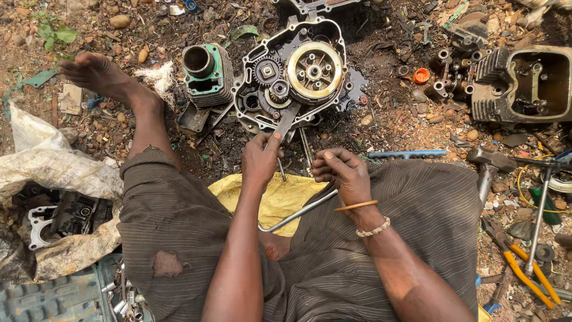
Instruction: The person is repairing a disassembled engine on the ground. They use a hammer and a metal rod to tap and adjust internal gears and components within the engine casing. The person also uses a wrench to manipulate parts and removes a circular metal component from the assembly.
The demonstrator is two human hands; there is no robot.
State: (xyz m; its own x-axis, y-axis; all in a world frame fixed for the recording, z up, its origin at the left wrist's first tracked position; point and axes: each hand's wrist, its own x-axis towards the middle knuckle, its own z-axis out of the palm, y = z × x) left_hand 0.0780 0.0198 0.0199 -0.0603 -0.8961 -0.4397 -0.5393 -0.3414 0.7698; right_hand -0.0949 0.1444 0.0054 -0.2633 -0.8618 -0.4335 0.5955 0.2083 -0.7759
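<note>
Left hand (pixel 260 160) pinches flat metal tool (pixel 287 121) against engine case (pixel 292 71), frame centre. Right hand (pixel 344 173) curled loosely, holding nothing, above bent rod (pixel 298 213).

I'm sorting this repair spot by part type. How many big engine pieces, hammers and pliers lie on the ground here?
Engine pieces: 3 (open grey crankcase with brass-coloured clutch, green finned cylinder, dark finned cylinder head)
Steel-headed hammers: 1
Yellow-handled pliers: 1
Total: 5
</note>
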